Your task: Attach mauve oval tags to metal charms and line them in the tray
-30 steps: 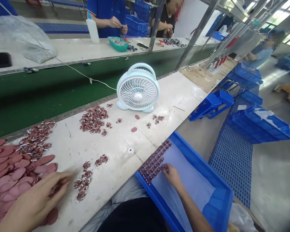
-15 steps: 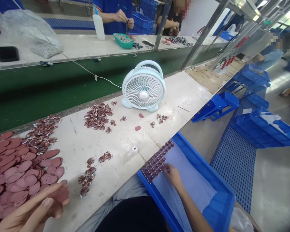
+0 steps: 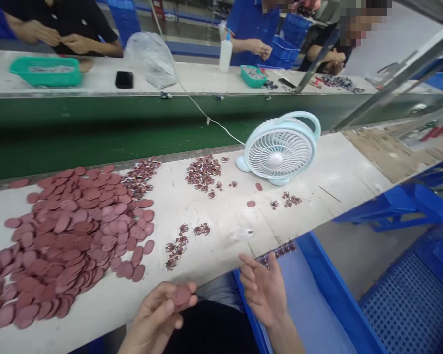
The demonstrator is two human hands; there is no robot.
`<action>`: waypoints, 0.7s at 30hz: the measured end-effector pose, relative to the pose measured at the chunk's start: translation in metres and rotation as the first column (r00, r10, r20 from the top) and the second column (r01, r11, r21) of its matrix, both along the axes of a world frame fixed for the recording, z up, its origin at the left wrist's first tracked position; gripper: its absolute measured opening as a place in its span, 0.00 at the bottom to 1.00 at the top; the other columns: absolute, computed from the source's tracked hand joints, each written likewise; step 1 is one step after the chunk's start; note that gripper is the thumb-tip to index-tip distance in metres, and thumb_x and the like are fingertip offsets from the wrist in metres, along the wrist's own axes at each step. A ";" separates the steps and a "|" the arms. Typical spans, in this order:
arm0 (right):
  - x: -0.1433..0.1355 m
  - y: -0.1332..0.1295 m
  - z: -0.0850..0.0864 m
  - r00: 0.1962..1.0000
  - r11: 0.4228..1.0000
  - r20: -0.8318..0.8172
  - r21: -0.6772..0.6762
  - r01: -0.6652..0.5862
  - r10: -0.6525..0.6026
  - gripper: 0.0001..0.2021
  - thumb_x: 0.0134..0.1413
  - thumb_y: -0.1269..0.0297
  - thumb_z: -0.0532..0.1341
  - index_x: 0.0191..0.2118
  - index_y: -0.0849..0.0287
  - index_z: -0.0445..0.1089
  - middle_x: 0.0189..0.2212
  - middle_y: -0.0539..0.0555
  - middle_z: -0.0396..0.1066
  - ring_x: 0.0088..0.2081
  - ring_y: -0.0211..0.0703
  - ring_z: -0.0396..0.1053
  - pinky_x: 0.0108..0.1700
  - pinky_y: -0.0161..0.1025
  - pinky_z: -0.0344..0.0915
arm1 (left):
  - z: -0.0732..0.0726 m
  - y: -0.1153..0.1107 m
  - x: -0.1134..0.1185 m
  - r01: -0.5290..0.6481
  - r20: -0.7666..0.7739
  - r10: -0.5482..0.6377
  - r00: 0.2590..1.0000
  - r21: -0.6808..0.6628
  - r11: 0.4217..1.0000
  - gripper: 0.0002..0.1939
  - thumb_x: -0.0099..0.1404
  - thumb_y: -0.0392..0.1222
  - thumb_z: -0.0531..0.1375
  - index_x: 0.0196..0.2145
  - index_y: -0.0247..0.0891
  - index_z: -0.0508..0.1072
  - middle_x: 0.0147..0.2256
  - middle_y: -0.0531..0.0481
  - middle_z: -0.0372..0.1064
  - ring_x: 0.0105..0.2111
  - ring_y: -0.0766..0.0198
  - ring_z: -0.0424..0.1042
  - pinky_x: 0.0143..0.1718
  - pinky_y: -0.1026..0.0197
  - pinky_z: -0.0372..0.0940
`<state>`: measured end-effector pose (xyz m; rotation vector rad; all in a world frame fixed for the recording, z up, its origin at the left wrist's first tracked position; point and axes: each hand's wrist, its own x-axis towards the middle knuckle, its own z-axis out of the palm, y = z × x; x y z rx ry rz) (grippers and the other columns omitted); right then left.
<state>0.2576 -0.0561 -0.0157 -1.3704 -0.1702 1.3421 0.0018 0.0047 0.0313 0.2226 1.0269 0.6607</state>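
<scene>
The left hand (image 3: 157,312) is pinching a single disc (image 3: 182,296) between thumb and fingers. The disc is in front of the fan (image 3: 276,157) and to its left, well apart from it, by the near edge of the table (image 3: 221,255). It is reddish brown, thin and rounded, with a plain, matt face turned towards the viewer; its rim is partly covered by the fingers, so the full outline cannot be told. The right hand (image 3: 264,290) is in front of the fan, well apart from it, with palm turned up and fingers loosely spread. It is partly over a blue tray (image 3: 341,290), also in front of the fan and extending to its right. The tray bears a pale sheet (image 3: 306,290) and small dark pieces (image 3: 280,250) set in rows; contact between thumb and pieces cannot be told. A large heap of discs (image 3: 74,221), similar in colour, lies well to the left of the fan, many overlapping. A cluster of small brown-and-white scraps (image 3: 204,173) lies nearer, on the fan's left. Two loose discs (image 3: 251,203) lie flat just in front of the fan
</scene>
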 end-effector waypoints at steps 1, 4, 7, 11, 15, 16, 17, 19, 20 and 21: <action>-0.006 0.014 0.004 0.993 0.999 -0.114 0.040 -0.016 0.020 0.34 0.61 0.36 0.47 0.45 0.62 0.74 0.24 0.49 0.65 0.19 0.31 0.56 0.10 0.26 0.46 | -0.001 -0.003 0.004 -0.004 0.034 0.004 0.999 -0.007 1.000 0.13 0.50 0.43 0.75 0.34 0.45 0.81 0.42 0.45 0.83 0.38 0.55 0.82 0.27 0.68 0.67; -0.012 0.053 0.011 0.912 0.988 -0.409 0.146 0.051 0.014 0.28 0.61 0.40 0.52 0.48 0.60 0.72 0.28 0.47 0.66 0.21 0.27 0.57 0.12 0.20 0.48 | -0.004 -0.007 0.008 0.006 0.111 -0.007 0.994 0.006 1.000 0.15 0.55 0.40 0.73 0.42 0.43 0.81 0.46 0.42 0.82 0.41 0.56 0.82 0.28 0.69 0.69; -0.015 0.075 0.019 0.882 0.984 -0.470 0.165 0.068 0.018 0.21 0.65 0.46 0.51 0.43 0.59 0.72 0.23 0.43 0.61 0.18 0.25 0.56 0.13 0.18 0.49 | -0.003 -0.007 0.006 0.006 0.152 -0.007 0.988 0.007 1.000 0.14 0.58 0.36 0.70 0.43 0.39 0.81 0.48 0.41 0.80 0.44 0.55 0.81 0.30 0.69 0.70; -0.041 0.065 0.035 0.930 0.987 -0.369 0.149 0.054 0.005 0.16 0.61 0.47 0.57 0.41 0.55 0.71 0.20 0.42 0.66 0.13 0.26 0.57 0.11 0.22 0.53 | -0.001 -0.004 0.004 -0.030 0.179 0.032 0.983 -0.012 0.999 0.12 0.59 0.35 0.69 0.42 0.39 0.82 0.49 0.41 0.80 0.45 0.57 0.80 0.34 0.69 0.72; -0.079 0.037 0.041 0.988 0.957 0.141 0.289 0.024 -0.067 0.13 0.54 0.52 0.64 0.43 0.51 0.69 0.23 0.45 0.73 0.17 0.37 0.68 0.16 0.35 0.67 | -0.001 -0.003 0.007 -0.046 0.209 0.044 0.977 0.001 0.999 0.13 0.58 0.36 0.70 0.43 0.39 0.81 0.48 0.40 0.81 0.44 0.57 0.81 0.37 0.68 0.73; -0.087 0.032 0.040 0.957 0.939 0.269 0.343 0.005 -0.104 0.13 0.53 0.54 0.64 0.43 0.51 0.69 0.23 0.46 0.74 0.18 0.39 0.69 0.18 0.37 0.68 | -0.001 -0.003 0.007 -0.045 0.214 0.042 0.976 0.008 0.999 0.13 0.58 0.37 0.70 0.43 0.39 0.82 0.47 0.40 0.81 0.44 0.57 0.81 0.36 0.68 0.72; -0.094 0.029 0.039 0.923 0.922 0.359 0.387 -0.015 -0.135 0.13 0.53 0.55 0.64 0.44 0.51 0.69 0.23 0.46 0.74 0.18 0.41 0.69 0.18 0.39 0.68 | -0.001 -0.003 0.007 -0.043 0.217 0.039 0.975 0.016 0.999 0.13 0.58 0.38 0.70 0.43 0.39 0.82 0.47 0.40 0.81 0.43 0.56 0.81 0.36 0.68 0.72; -0.103 0.026 0.037 0.866 0.899 0.465 0.435 -0.045 -0.182 0.13 0.53 0.56 0.63 0.44 0.50 0.69 0.24 0.47 0.74 0.19 0.43 0.70 0.18 0.40 0.68 | -0.001 -0.003 0.006 -0.042 0.216 0.036 0.976 0.022 0.999 0.13 0.57 0.39 0.71 0.42 0.39 0.82 0.46 0.40 0.82 0.42 0.56 0.82 0.35 0.69 0.72; -0.105 0.025 0.036 0.851 0.902 0.493 0.427 -0.056 -0.181 0.12 0.54 0.56 0.62 0.45 0.49 0.69 0.24 0.48 0.74 0.20 0.44 0.71 0.19 0.42 0.68 | -0.001 -0.003 0.006 -0.041 0.211 0.035 0.977 0.022 0.999 0.13 0.57 0.39 0.71 0.42 0.40 0.82 0.45 0.41 0.82 0.42 0.56 0.82 0.35 0.69 0.72; -0.105 0.024 0.035 0.838 0.908 0.515 0.414 -0.060 -0.179 0.12 0.55 0.56 0.61 0.45 0.48 0.69 0.25 0.48 0.75 0.20 0.45 0.71 0.20 0.43 0.69 | -0.001 -0.003 0.005 -0.041 0.205 0.036 0.978 0.022 0.999 0.13 0.57 0.39 0.71 0.42 0.40 0.82 0.45 0.41 0.82 0.41 0.56 0.82 0.35 0.69 0.72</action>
